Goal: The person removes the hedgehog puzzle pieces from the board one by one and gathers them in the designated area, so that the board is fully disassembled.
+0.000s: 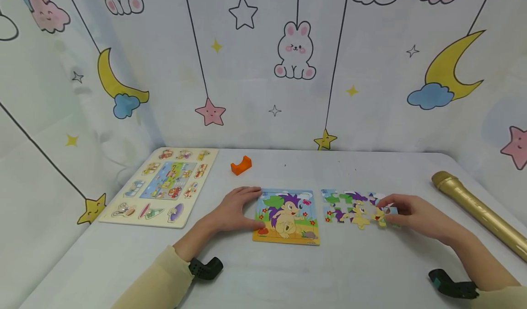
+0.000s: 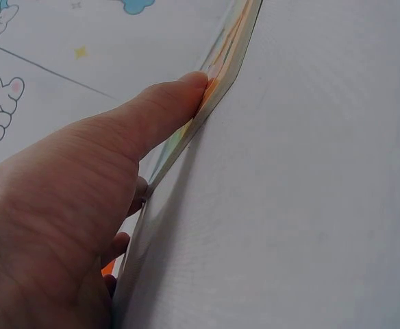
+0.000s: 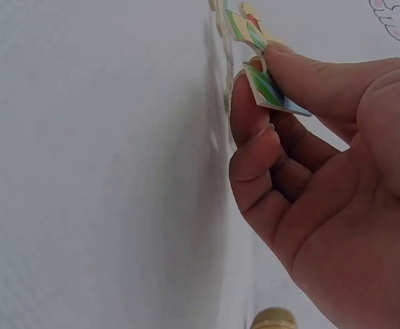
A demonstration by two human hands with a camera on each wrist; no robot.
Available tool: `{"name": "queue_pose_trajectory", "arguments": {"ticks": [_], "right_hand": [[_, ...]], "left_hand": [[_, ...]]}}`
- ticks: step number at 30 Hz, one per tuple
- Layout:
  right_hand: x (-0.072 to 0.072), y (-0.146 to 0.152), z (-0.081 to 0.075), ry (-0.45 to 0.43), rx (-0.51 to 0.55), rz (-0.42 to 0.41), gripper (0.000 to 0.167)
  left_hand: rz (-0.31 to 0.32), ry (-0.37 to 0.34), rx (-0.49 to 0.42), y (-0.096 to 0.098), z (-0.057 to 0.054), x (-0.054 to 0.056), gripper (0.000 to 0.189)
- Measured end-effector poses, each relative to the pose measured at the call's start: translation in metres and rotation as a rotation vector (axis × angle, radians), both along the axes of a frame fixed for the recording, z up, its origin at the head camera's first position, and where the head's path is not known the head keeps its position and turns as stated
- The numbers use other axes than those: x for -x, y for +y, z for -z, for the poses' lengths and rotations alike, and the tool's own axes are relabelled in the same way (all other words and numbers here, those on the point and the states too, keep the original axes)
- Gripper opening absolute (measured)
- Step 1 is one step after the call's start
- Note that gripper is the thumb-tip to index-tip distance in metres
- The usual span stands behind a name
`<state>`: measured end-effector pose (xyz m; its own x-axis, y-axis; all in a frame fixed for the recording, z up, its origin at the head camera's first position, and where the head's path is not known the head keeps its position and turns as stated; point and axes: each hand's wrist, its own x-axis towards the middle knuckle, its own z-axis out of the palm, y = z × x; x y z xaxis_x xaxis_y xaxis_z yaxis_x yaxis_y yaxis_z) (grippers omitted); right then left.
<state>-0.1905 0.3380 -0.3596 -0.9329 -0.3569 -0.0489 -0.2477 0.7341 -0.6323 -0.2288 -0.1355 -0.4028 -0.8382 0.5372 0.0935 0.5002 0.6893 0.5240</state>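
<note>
A square hedgehog picture board (image 1: 287, 216) lies flat on the white table in the head view. My left hand (image 1: 234, 210) rests at its left side, thumb lying over the lower left of the picture and fingertips at the upper left corner. In the left wrist view the straight thumb (image 2: 166, 103) presses on the board's edge area. To the right, my right hand (image 1: 416, 215) pinches a green-and-blue jigsaw piece (image 3: 265, 88) between thumb and fingers, at the right end of a partly joined hedgehog jigsaw (image 1: 358, 210). Gaps show between several of its pieces.
A large wooden peg puzzle (image 1: 127, 190) lies at the back left. An orange curved block (image 1: 241, 165) stands behind the hedgehog board. Along the right edge lies a gold microphone (image 1: 481, 210). A patterned curtain (image 1: 255, 62) closes off the back.
</note>
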Motion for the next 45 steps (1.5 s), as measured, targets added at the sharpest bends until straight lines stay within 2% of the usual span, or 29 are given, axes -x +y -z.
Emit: {"name": "queue_pose_trajectory", "arguments": {"ticks": [8,20,25,30,40,45], "right_hand": [[0.000,0.005,0.008,-0.007,0.004,0.038,0.030],[0.001,0.004,0.015,0.093,-0.078,0.043,0.023],[0.001,0.002,0.016,0.113,-0.076,0.032,0.018],[0.001,0.002,0.017,0.111,-0.087,0.043,0.022],[0.000,0.000,0.006,0.110,-0.052,0.092,0.036],[0.003,-0.016,-0.003,0.133,-0.018,0.070,0.037]], "left_hand": [[0.000,-0.002,0.002,0.001,0.000,-0.001,0.087],[0.007,0.013,0.009,0.000,-0.003,0.000,0.088],[0.015,0.017,-0.008,0.000,-0.003,0.000,0.087],[0.009,0.007,0.000,0.000,-0.002,0.000,0.088],[-0.003,0.002,-0.002,0.002,0.001,-0.001,0.087],[-0.003,0.010,0.006,0.001,0.000,-0.002,0.087]]}}
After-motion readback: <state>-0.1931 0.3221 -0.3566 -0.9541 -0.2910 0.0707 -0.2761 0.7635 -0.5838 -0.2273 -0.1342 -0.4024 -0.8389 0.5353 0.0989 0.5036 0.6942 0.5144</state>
